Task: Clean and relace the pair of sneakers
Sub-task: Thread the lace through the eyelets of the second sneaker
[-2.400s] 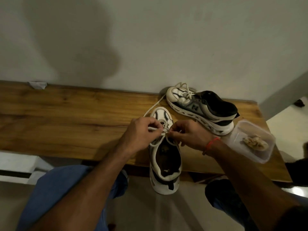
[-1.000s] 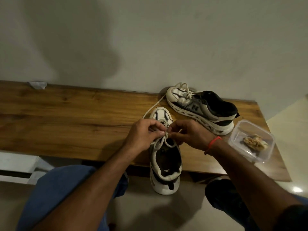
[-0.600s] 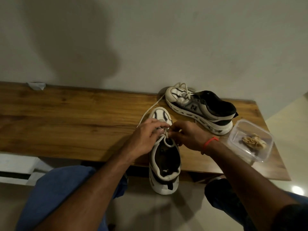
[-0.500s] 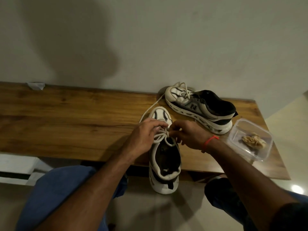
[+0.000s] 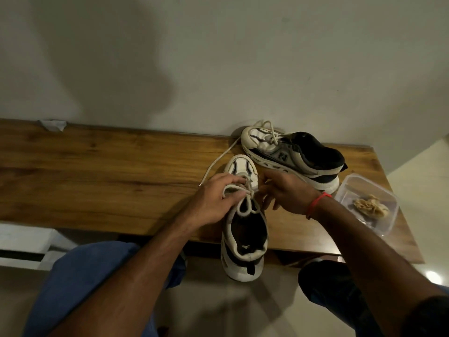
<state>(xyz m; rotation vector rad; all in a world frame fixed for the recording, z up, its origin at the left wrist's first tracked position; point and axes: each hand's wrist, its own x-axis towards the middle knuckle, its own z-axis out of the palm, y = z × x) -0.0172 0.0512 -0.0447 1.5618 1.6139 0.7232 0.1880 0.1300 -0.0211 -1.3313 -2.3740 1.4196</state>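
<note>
The near sneaker [image 5: 244, 229] lies toe-to-wall across the table's [image 5: 97, 171] front edge, its heel overhanging, with its lace [image 5: 245, 203] looped over the tongue. The left hand [image 5: 213, 198] is curled around one loop, pinching it, while the right hand [image 5: 285, 190] meets it at the knot with fingers loosely spread; whether it grips lace I cannot tell. The second sneaker [image 5: 294, 156] rests by the back edge, and a clear tub [image 5: 364, 205] sits near the right edge.
</note>
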